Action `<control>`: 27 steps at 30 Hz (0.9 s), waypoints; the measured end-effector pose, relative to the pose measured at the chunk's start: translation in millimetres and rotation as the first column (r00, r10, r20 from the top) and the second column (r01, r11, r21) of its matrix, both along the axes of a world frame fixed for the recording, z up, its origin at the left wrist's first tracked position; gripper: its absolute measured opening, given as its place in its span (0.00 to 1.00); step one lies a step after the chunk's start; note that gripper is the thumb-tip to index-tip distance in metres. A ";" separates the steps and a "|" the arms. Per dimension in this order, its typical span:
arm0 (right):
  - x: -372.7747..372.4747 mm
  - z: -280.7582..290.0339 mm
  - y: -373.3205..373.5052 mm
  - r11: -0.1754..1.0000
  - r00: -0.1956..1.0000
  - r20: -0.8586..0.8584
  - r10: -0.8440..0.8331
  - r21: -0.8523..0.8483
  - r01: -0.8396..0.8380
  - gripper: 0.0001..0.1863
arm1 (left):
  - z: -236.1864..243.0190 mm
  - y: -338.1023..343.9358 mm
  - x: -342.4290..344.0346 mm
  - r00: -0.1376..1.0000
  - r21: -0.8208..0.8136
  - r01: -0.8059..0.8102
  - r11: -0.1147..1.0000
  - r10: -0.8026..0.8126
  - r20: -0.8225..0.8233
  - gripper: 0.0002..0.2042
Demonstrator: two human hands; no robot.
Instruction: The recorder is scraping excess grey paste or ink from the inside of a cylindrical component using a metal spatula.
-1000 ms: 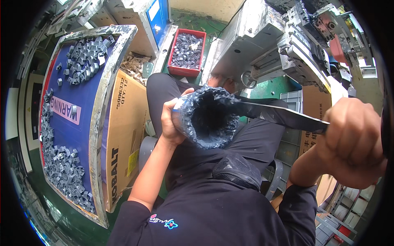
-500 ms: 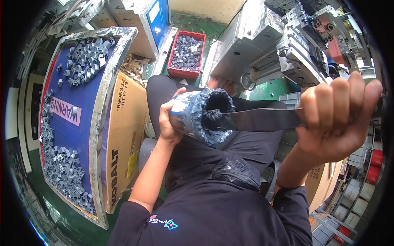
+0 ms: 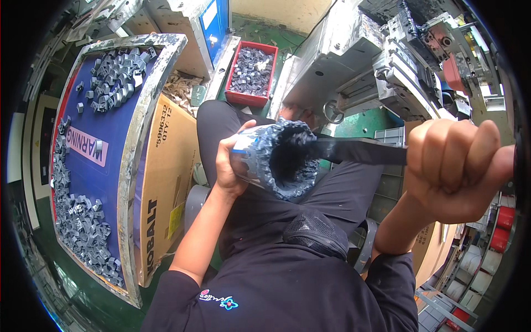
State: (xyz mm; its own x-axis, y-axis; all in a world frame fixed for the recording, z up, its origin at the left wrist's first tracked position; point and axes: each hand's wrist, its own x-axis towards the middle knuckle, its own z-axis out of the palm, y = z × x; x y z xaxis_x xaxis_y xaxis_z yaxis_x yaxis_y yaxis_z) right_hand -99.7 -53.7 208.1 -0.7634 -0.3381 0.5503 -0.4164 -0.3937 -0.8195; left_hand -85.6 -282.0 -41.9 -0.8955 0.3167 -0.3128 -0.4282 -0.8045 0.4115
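Note:
My left hand (image 3: 229, 160) is wrapped around a round can (image 3: 272, 160), which is tipped so its mouth faces right. Thick, lumpy dark blue-grey paste crusts the can's rim, and its hollow inside is dark. In my right hand (image 3: 451, 171), a fist closes on a spatula with a long, flat dark blade (image 3: 365, 151); the fingers hide its handle. The blade points left, and its tip is at the upper right side of the can's mouth. Motion blurs the tip, so I cannot tell how far in it reaches. Both hands are above my lap.
On the left, a framed blue panel (image 3: 110, 177) carries several small grey pieces beside a cardboard box (image 3: 166, 188). A red bin (image 3: 227, 91) of similar pieces stands on the floor ahead. Metal machinery (image 3: 332, 61) rises at the right; spools (image 3: 500, 227) sit at lower right.
The blade has shifted up and slightly right, from the middle of the can's mouth to its upper right rim. My right fist has turned and dropped slightly. The can has stayed nearly still.

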 end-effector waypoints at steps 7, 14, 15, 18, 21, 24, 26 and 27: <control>-10.4 -8.6 5.8 0.974 0.981 0.158 0.110 -0.212 -0.075 0.24 | 7.3 -4.4 -2.2 1.000 0.107 -0.027 0.994 0.026 0.009 0.28; -20.4 -3.0 4.5 0.935 0.985 0.173 -0.025 -0.344 0.084 0.22 | 5.9 2.8 -0.9 0.998 0.072 0.059 0.996 -0.057 -0.033 0.28; -17.6 -4.3 -0.6 0.934 0.984 0.173 -0.029 -0.345 0.088 0.22 | 4.6 3.0 -0.3 0.998 0.070 0.064 0.996 -0.062 -0.033 0.28; -4.3 -9.4 -16.6 0.972 0.989 -0.057 -0.137 -0.198 0.124 0.21 | 4.1 1.4 -4.9 0.999 0.118 0.033 0.992 -0.035 0.015 0.29; 1.0 -4.0 -9.4 0.976 0.966 -0.145 -0.214 -0.061 0.207 0.19 | 5.3 -1.5 -7.8 1.000 0.102 0.010 0.995 -0.013 0.022 0.29; -3.7 6.2 -13.3 0.997 0.994 -0.089 -0.070 0.032 0.073 0.19 | 6.8 -9.1 -7.5 0.999 0.002 0.011 1.000 -0.011 -0.047 0.29; -2.9 1.8 -22.8 1.000 1.000 0.006 -0.012 -0.013 0.012 0.19 | 5.5 -14.0 -7.3 0.996 -0.066 -0.001 0.998 -0.004 -0.089 0.29; -2.6 0.1 -25.4 0.997 0.994 0.100 0.049 -0.063 -0.043 0.19 | 4.6 -15.4 -7.0 0.994 -0.068 0.005 0.998 -0.013 -0.109 0.29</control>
State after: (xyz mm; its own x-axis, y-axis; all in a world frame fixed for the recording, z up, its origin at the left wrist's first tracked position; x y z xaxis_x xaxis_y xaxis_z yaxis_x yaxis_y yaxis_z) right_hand -102.3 -79.1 208.2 -0.8008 -0.3420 0.4917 -0.3130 -0.4609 -0.8304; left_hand -92.5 -297.4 -37.3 -0.9227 0.3062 -0.2342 -0.3847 -0.7696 0.5097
